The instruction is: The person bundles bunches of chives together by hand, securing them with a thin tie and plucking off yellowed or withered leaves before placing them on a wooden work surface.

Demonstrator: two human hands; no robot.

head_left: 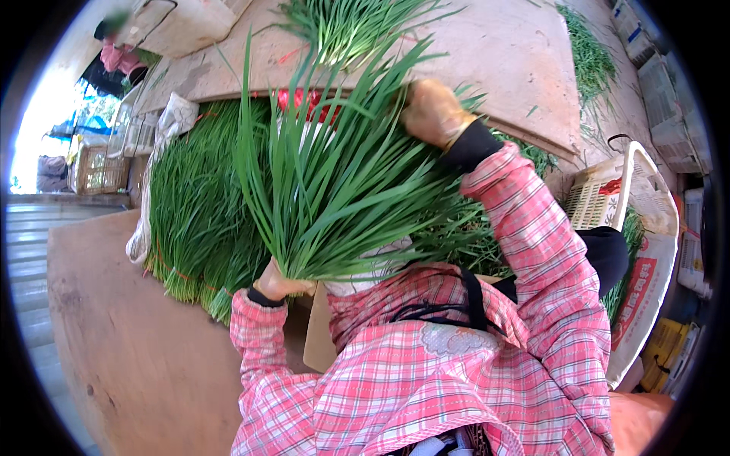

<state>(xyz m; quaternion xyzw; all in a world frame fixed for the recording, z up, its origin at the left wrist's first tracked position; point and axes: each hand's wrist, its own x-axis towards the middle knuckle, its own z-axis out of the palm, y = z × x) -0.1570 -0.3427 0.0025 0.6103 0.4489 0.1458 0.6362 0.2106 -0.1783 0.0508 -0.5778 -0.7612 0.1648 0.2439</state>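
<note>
My left hand point(280, 284) is closed around the lower end of a large bunch of garlic chives point(327, 182), whose long green leaves fan upward and to the right in front of me. My right hand point(435, 114), in what looks like a tan glove, is raised at the bunch's upper right with its fingers curled in. What those fingers hold among the leaf ends is hidden. Left of the bunch lie several tied bundles of chives point(201, 197) packed side by side, with red ties near their pale stems.
More chives point(353, 26) lie on the board point(502, 57) ahead. Loose green leaves point(589, 57) lie beyond it. At right stand a white plastic basket point(597, 197) and a white sack point(655, 251). A wooden board point(137, 327) spans the left. Another person point(118, 57) is at far left.
</note>
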